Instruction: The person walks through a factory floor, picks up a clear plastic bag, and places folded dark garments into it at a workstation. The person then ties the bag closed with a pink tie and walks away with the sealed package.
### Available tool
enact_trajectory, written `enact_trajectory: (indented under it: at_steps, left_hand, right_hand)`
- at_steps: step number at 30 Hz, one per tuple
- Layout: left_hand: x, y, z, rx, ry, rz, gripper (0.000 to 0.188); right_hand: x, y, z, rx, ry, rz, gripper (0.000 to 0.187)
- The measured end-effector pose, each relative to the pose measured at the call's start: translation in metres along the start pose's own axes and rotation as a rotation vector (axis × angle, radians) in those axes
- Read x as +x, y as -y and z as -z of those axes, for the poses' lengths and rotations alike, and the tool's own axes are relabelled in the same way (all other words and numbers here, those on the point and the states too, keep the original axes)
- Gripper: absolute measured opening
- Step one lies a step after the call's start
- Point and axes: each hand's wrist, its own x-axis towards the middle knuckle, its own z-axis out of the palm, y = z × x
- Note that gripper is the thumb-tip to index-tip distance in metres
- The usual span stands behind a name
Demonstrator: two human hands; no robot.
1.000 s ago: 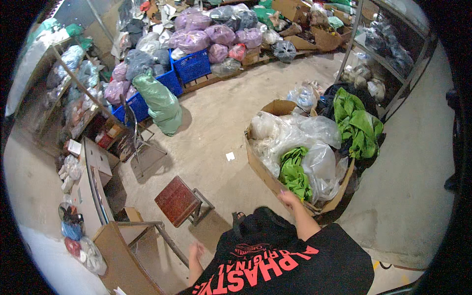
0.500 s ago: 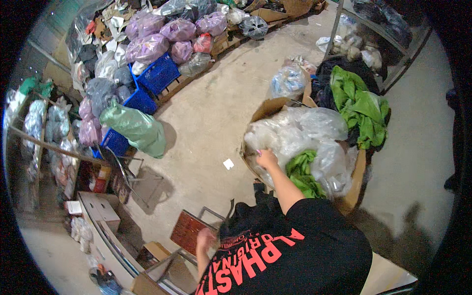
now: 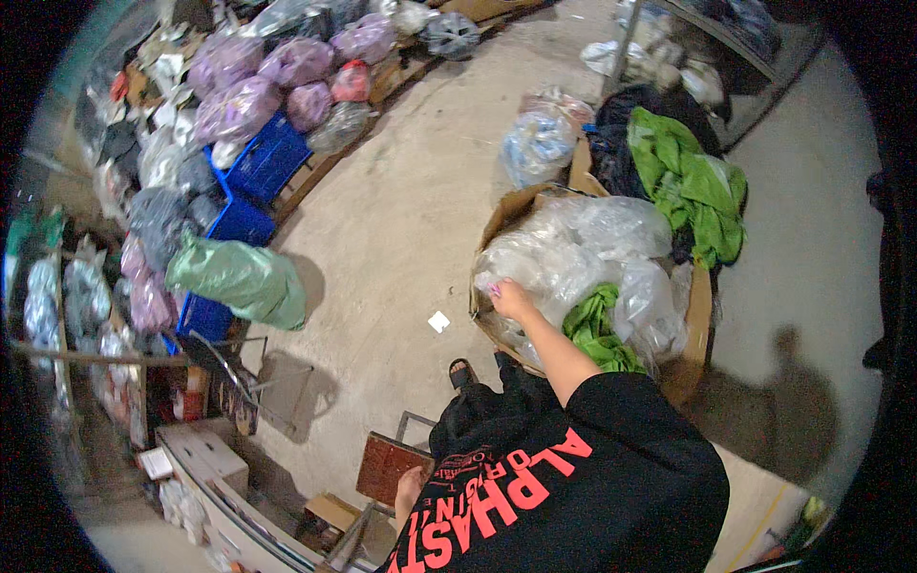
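My right hand (image 3: 513,300) is over the near left side of a large cardboard box (image 3: 489,232) filled with crumpled clear plastic (image 3: 573,239). Its fingers are closed round something small and pink-purple, too small to name. Green plastic sheeting (image 3: 594,329) lies in the box beside my forearm. Low on my left side, my left hand (image 3: 409,487) hangs by the brown seat (image 3: 387,470) of a metal-framed chair. My shirt partly covers that hand, and its fingers do not show clearly.
Blue crates (image 3: 263,158) and purple bags (image 3: 234,110) are heaped at the far left, with a pale green sack (image 3: 239,282) before them. Another chair (image 3: 229,368) stands near that sack. Bright green sheeting (image 3: 678,181) covers dark bags beyond the box. White scrap (image 3: 438,322) lies on the floor.
The whole view has shifted. My left hand has moved back along the chair seat toward my body. My right hand stays at the box, and a sandalled foot now shows.
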Motion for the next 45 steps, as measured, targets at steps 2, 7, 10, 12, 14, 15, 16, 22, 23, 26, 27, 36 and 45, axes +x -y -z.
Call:
enact_trajectory:
  at_steps: [2, 7, 10, 12, 14, 15, 16, 22, 23, 26, 27, 36, 45]
  left_hand:
    - [0.013, -0.047, 0.016, 0.108, 0.054, -0.019, 0.041]
    - [0.033, -0.162, 0.047, 0.269, -0.029, -0.249, 0.043]
    - [0.05, -0.219, 0.055, 0.42, -0.047, -0.322, 0.042]
    - [0.069, -0.25, 0.055, 0.5, 0.007, -0.278, 0.04]
    - [0.093, -0.276, 0.049, 0.641, 0.027, -0.232, 0.038]
    - [0.105, -0.289, 0.042, 0.731, 0.04, -0.203, 0.036]
    - [0.116, -0.301, 0.034, 0.833, 0.049, -0.161, 0.035]
    - [0.141, -0.347, -0.054, 0.947, 0.184, -0.346, 0.036]
    - [0.138, -0.35, -0.076, 0.945, 0.203, -0.356, 0.037]
    - [0.117, -0.349, -0.147, 1.082, 0.333, -0.475, 0.035]
    - [0.108, -0.343, -0.173, 1.073, 0.402, -0.488, 0.036]
    - [0.004, -0.143, -0.377, 0.744, 0.781, 0.186, 0.076]
    - [-0.066, 0.046, -0.499, 0.672, 1.286, 0.094, 0.048]
  right_hand:
    - [-0.012, 0.002, -0.003, -0.016, -0.037, -0.02, 0.044]
    - [-0.008, 0.038, -0.021, -0.03, -0.036, 0.019, 0.048]
    - [-0.002, 0.05, -0.024, 0.17, -0.259, 0.063, 0.048]
    - [-0.014, 0.041, -0.016, 0.326, -0.423, -0.023, 0.047]
    - [-0.049, 0.011, 0.005, 0.517, -0.56, -0.039, 0.041]
    - [-0.07, -0.002, 0.016, 0.627, -0.626, -0.102, 0.038]
    - [-0.098, -0.015, 0.026, 0.623, -0.801, -0.065, 0.033]
    - [-0.296, -0.077, 0.073, 1.672, -1.208, -0.241, 0.023]
    - [-0.322, -0.081, 0.076, 1.784, -1.299, -0.167, 0.026]
    - [-0.383, -0.081, 0.074, 2.068, -1.368, -0.059, 0.028]
    - [-0.401, -0.078, 0.073, 2.156, -1.349, -0.04, 0.028]
    - [-0.595, -0.048, 0.026, 2.156, -1.154, 0.516, 0.041]
    - [-0.847, -0.075, -0.155, 1.869, -2.17, -0.207, 0.036]
